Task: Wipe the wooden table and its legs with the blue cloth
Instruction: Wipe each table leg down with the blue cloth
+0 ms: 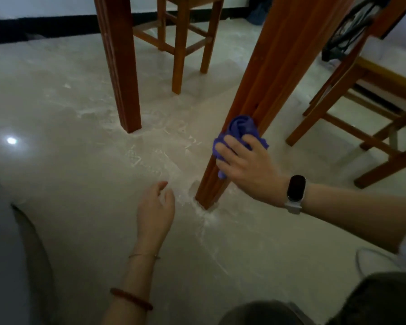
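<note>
The person is working on the legs: the right hand (249, 165) is pressing the bunched blue cloth (240, 132) against the near table leg (263, 95), low down. The left hand (156, 205) is hovering loosely open, empty. Next probably calls for wiping down to the foot, then the far leg (120, 66); chairs (366, 118) are crowding close.
</note>
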### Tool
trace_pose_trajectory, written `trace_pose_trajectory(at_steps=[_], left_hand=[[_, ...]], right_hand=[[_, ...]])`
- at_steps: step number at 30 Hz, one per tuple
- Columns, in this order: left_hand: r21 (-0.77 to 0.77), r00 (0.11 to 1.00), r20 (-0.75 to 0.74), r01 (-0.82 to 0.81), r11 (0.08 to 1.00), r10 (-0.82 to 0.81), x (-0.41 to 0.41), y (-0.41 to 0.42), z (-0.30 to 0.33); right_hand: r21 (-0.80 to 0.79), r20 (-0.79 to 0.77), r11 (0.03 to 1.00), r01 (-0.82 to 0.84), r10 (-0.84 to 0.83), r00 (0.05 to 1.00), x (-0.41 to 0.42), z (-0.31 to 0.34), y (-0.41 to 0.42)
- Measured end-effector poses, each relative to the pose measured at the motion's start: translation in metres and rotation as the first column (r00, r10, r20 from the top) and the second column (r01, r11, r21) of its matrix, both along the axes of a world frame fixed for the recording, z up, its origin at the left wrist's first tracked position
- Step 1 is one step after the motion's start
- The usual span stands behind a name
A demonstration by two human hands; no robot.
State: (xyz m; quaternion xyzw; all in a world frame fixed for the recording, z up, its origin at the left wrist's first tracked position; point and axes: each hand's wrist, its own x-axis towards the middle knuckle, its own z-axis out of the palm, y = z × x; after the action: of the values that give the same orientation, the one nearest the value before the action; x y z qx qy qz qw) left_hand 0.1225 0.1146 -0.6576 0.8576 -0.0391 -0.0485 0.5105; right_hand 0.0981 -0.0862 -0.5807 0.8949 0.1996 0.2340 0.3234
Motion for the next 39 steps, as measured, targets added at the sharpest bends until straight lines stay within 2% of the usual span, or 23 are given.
trace_pose_trajectory(at_steps=[2, 4, 6, 9, 10, 12, 15, 16, 19, 21, 23, 24, 26, 28, 30, 31, 32, 33, 34, 35, 37, 39], left_hand=[[0.003, 1.000, 0.008, -0.017, 1.000, 0.017, -0.002, -0.001, 0.003], [0.008, 0.998, 0.037, -0.048, 0.999, 0.048, -0.002, 0.000, 0.004], [0.014, 0.997, 0.064, -0.041, 0.999, 0.041, -0.004, -0.001, 0.004], [0.009, 0.994, 0.105, -0.026, 1.000, 0.025, -0.006, 0.000, 0.003], [0.010, 0.994, 0.109, -0.023, 1.000, 0.021, -0.005, 0.000, 0.003], [0.001, 0.995, 0.101, -0.002, 1.000, 0.002, -0.003, -0.006, 0.004], [-0.052, 0.992, 0.121, 0.046, 0.998, -0.039, 0.000, -0.022, 0.012], [-0.081, 0.991, 0.127, 0.053, 0.995, -0.043, 0.000, -0.030, 0.017], [-0.201, 0.992, 0.125, 0.030, 0.979, -0.005, -0.002, -0.045, 0.030], [-0.265, 0.996, 0.093, 0.013, 0.964, 0.012, -0.003, -0.052, 0.039], [-0.281, 0.998, 0.070, 0.024, 0.960, -0.005, -0.004, -0.055, 0.047], [-0.270, 0.997, 0.072, 0.039, 0.962, -0.020, -0.003, -0.056, 0.051], [-0.249, 0.994, 0.099, 0.073, 0.966, -0.050, -0.001, -0.058, 0.061], [-0.238, 0.987, 0.139, 0.113, 0.965, -0.082, 0.000, -0.060, 0.074], [-0.246, 0.978, 0.180, 0.149, 0.958, -0.106, 0.002, -0.068, 0.091], [-0.264, 0.973, 0.199, 0.168, 0.950, -0.117, 0.003, -0.075, 0.102], [-0.290, 0.967, 0.217, 0.192, 0.938, -0.131, 0.005, -0.082, 0.114], [-0.321, 0.961, 0.236, 0.217, 0.922, -0.144, 0.006, -0.091, 0.125], [-0.346, 0.954, 0.261, 0.234, 0.909, -0.146, 0.007, -0.101, 0.138], [-0.363, 0.948, 0.288, 0.241, 0.900, -0.138, 0.007, -0.111, 0.150], [-0.384, 0.934, 0.347, 0.225, 0.896, -0.086, 0.006, -0.130, 0.172], [-0.415, 0.922, 0.387, 0.169, 0.894, 0.005, 0.005, -0.144, 0.187]], right_hand=[[-0.049, -0.046, 0.999, -0.008, 0.006, 0.999, 0.002, -0.020, 0.000], [-0.157, -0.224, 0.987, 0.019, -0.054, 0.973, 0.001, -0.061, 0.002], [-0.239, -0.410, 0.969, 0.056, -0.153, 0.899, -0.002, -0.109, 0.006], [-0.194, -0.561, 0.981, 0.027, -0.133, 0.817, -0.010, -0.150, 0.006], [-0.174, -0.568, 0.985, 0.013, -0.111, 0.816, -0.013, -0.142, 0.006], [-0.079, -0.468, 0.989, -0.127, 0.075, 0.880, -0.018, -0.113, -0.006], [0.127, -0.181, 0.946, -0.300, 0.319, 0.930, -0.019, -0.046, -0.027], [0.174, -0.072, 0.925, -0.337, 0.354, 0.933, -0.017, -0.024, -0.032], [0.232, 0.188, 0.911, -0.340, 0.301, 0.935, -0.011, 0.017, -0.040], [0.200, 0.257, 0.923, -0.329, 0.275, 0.927, -0.007, 0.013, -0.042], [0.116, 0.110, 0.946, -0.304, 0.292, 0.950, -0.007, -0.017, -0.040], [0.076, -0.032, 0.961, -0.265, 0.268, 0.963, -0.009, -0.031, -0.037], [0.025, -0.300, 0.974, -0.224, 0.221, 0.928, -0.015, -0.048, -0.034], [0.114, -0.355, 0.957, -0.268, 0.291, 0.888, -0.023, -0.044, -0.045], [0.292, -0.248, 0.926, -0.239, 0.315, 0.916, -0.033, -0.030, -0.061], [0.420, -0.149, 0.882, -0.213, 0.298, 0.943, -0.035, -0.021, -0.071], [0.587, -0.068, 0.790, -0.177, 0.266, 0.962, -0.037, -0.010, -0.080], [0.766, -0.006, 0.627, -0.140, 0.225, 0.974, -0.037, 0.003, -0.088], [0.905, 0.046, 0.408, -0.120, 0.186, 0.981, -0.034, 0.021, -0.095], [0.975, 0.102, 0.184, -0.127, 0.144, 0.984, -0.030, 0.040, -0.099], [0.970, 0.201, -0.148, -0.191, 0.051, 0.978, -0.016, 0.080, -0.103], [0.884, 0.284, -0.404, -0.234, 0.068, 0.956, 0.002, 0.124, -0.096]])
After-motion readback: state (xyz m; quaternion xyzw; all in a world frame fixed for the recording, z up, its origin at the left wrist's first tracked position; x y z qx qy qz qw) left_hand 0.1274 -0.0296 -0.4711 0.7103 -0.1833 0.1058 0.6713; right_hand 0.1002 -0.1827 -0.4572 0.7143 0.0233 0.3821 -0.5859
